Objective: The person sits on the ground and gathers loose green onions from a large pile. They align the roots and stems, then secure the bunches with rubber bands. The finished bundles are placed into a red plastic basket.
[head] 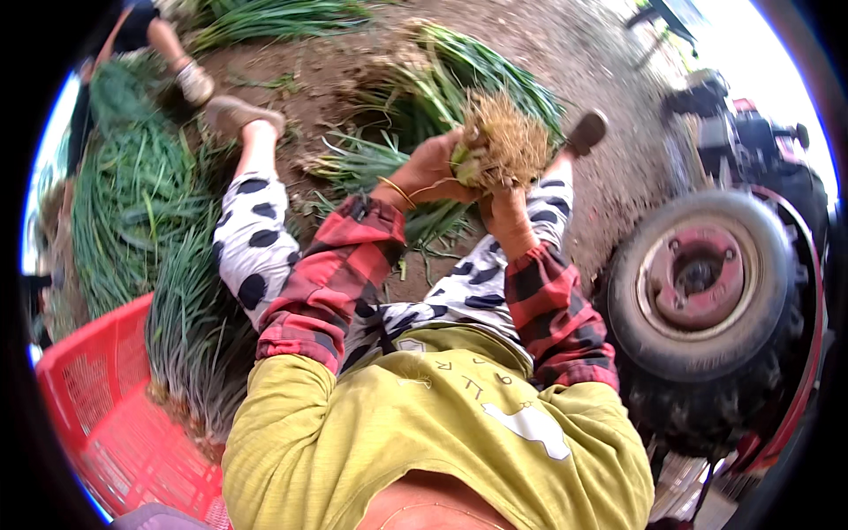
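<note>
Between my raised hands is a bunch of green onions, its dry, tangled roots turned up toward me. My left hand, with a gold bangle at the wrist, closes round the bunch from the left side. From below and to the right, my right hand grips it near the roots; its fingers are partly hidden. More green onions lie on the soil just beyond, their roots toward the left. Another small pile of green leaves rests on the ground left of my hands.
A red plastic crate at lower left holds green onions, beside a large heap of green leaves. A tractor wheel stands close on my right. Another person's foot is at upper left, near more onions.
</note>
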Motion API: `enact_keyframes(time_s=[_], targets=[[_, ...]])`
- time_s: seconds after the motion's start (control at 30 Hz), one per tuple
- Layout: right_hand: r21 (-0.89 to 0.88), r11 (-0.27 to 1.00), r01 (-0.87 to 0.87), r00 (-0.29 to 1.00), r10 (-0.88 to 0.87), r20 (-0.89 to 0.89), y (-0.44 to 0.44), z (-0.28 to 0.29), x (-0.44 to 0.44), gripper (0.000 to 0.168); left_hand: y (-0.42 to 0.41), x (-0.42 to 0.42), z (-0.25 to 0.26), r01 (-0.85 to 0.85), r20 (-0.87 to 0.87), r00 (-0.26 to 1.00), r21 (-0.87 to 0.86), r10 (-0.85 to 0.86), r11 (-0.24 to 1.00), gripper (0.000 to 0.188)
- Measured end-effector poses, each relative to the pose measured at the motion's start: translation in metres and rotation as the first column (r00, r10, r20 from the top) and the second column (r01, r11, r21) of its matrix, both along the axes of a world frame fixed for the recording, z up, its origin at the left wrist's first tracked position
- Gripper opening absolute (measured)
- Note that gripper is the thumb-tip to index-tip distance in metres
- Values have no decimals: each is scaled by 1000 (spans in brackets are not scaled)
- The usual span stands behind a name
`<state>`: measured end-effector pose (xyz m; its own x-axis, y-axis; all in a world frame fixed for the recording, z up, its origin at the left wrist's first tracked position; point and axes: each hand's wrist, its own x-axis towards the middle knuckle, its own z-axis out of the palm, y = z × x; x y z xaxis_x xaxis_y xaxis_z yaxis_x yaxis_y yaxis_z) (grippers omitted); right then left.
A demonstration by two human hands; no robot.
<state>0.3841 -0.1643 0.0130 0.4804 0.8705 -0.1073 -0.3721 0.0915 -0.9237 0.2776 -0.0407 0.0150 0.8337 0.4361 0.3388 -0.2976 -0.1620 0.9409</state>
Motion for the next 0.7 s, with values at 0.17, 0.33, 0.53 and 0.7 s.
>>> enact_keyframes(time_s=[0.17,0.33,0.53,0.7], targets=[[36,962,272,934,-254,-250,-112,-58,64,87,-97,95,-27,90,-428,903,284,42,954,77],[-59,925,376,926,-372,68,-216,-110,121,52,-175,133,-17,143,-508,860,341,54,929,62],[-372,898,237,953,-140,269,-292,-84,141,55,-205,147,-19,156,-534,820,558,209,815,60],[-694,604,392,919,-217,329,-360,-153,126,33,-200,148,-15,159,-600,764,531,236,832,68]])
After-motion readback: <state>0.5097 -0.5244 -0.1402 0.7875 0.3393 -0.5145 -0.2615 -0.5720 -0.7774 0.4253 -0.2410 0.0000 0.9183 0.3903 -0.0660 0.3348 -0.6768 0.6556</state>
